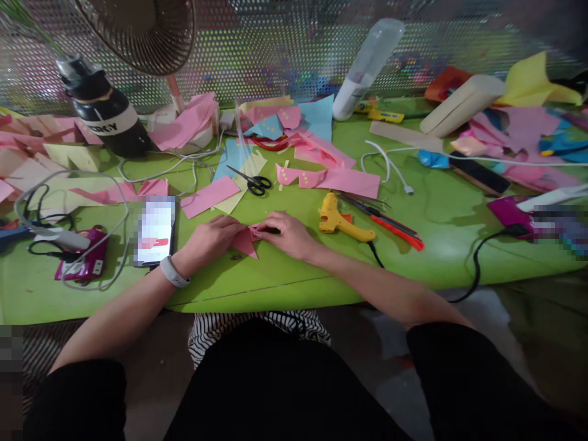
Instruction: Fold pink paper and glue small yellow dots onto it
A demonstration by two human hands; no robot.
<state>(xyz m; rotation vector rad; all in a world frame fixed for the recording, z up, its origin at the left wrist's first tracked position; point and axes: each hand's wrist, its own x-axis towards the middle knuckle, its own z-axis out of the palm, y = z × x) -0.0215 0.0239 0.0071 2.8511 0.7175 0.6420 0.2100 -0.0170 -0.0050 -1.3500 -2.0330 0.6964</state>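
Between my hands a folded piece of pink paper (247,242) lies on the green table, one pointed corner toward me. My left hand (214,237) presses on its left part with the fingers together. At its right edge, my right hand (285,234) pinches the paper between thumb and fingers. The fingers cover much of the folded part. Just beyond are black-handled scissors (255,184), a pink paper strip (211,196) and a pink cut-out with yellow marks (301,177). To the right of my right hand lies a yellow glue gun (342,223).
A lit phone (156,231) lies left of my left hand. Red-handled tools (397,233) rest beyond the glue gun. A black bottle (108,110), a fan (142,30) and a clear bottle (367,70) stand at the back. Cables cross both sides, near magenta power strips (85,257).
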